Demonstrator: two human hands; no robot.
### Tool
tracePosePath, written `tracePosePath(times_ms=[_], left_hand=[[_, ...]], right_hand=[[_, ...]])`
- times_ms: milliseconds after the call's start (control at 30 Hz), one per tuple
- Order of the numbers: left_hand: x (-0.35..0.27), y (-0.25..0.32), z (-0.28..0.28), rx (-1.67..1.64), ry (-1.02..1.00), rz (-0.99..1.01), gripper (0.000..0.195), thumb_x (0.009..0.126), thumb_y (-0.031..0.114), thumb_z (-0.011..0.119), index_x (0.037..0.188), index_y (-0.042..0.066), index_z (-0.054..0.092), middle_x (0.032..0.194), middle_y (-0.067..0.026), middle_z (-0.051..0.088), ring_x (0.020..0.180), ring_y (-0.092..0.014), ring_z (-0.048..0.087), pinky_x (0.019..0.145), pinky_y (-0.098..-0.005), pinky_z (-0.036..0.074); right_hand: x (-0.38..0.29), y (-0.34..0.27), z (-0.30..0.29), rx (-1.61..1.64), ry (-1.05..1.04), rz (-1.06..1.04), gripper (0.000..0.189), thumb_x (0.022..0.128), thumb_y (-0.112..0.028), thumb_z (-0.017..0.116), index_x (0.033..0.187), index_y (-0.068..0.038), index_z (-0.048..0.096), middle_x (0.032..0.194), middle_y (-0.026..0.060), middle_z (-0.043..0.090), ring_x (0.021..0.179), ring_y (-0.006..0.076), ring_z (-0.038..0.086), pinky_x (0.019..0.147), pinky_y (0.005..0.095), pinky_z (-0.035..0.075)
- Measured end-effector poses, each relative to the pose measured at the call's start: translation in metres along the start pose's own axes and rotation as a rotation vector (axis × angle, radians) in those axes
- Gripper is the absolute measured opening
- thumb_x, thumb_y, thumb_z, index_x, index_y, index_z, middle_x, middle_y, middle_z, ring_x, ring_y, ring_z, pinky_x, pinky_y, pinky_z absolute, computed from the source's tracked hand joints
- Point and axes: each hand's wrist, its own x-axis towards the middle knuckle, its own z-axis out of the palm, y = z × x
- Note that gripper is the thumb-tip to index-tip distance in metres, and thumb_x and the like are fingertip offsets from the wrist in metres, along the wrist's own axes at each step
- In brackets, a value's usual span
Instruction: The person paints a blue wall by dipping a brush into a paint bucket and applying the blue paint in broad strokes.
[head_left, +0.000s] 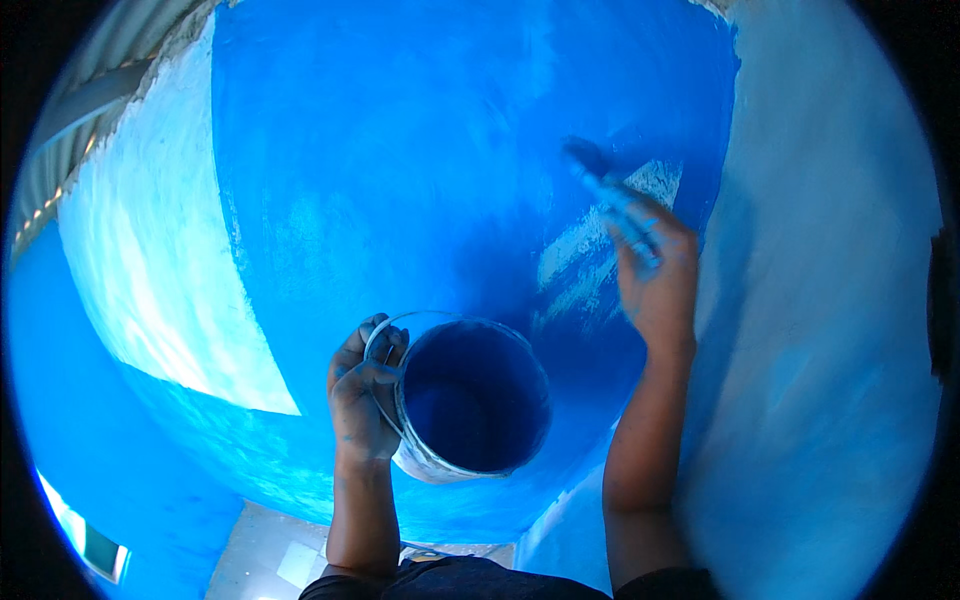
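Observation:
My left hand (367, 390) grips the rim and wire handle of a paint bucket (435, 465), which is tilted so that its dark blue inside shows. Up and to the right, my right hand (656, 262) holds a paintbrush (600, 180) by its paint-smeared handle; the brush is blurred and its dark bristles point up and left at the wall. Bright blue paint covers most of the wall (390, 187) in front of me. Beside the brush, a pale streaky patch (577, 255) shows through the blue. Blue paint marks the fingers of both hands.
A pale, light blue wall (825, 225) meets the blue one at a corner on the right. On the left lies a whitish wall section (165, 277) under a corrugated roof (82, 97). Below, a tiled floor (262, 551) shows, and a small window (101, 551) is at lower left.

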Motion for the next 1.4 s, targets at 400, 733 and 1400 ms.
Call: tracePosePath(times_ms=[400,733,1400], left_hand=[[-0.005,0.000,-0.007,0.045,0.005,0.000,0.049,0.064,-0.008,0.046,0.112,-0.008,0.057,0.100,-0.0178,0.063,0.102,-0.029,0.061,0.092,-0.0376,0.056],[-0.002,-0.001,0.000,0.054,0.023,-0.063,0.034,0.060,-0.007,0.045,0.092,-0.002,0.057,0.094,-0.0145,0.059,0.095,-0.024,0.056,0.081,-0.0300,0.056],[-0.003,-0.003,-0.004,0.045,-0.026,-0.061,0.032,0.063,-0.006,0.046,0.093,-0.002,0.057,0.095,-0.0145,0.062,0.094,-0.024,0.059,0.084,-0.0311,0.056]], right_hand=[[0.010,0.050,-0.025,0.064,0.205,0.152,0.023,0.091,-0.003,0.067,0.114,-0.004,0.071,0.109,0.0162,0.070,0.099,0.0268,0.069,0.078,0.0393,0.058],[-0.087,0.015,0.008,0.114,-0.227,0.167,0.026,0.085,0.000,0.073,0.110,-0.007,0.072,0.115,0.0131,0.069,0.108,0.0270,0.067,0.081,0.0356,0.057],[-0.072,0.033,-0.010,0.118,0.096,0.382,0.021,0.091,-0.006,0.069,0.112,-0.001,0.071,0.105,0.0148,0.073,0.097,0.0233,0.069,0.081,0.0356,0.057]])
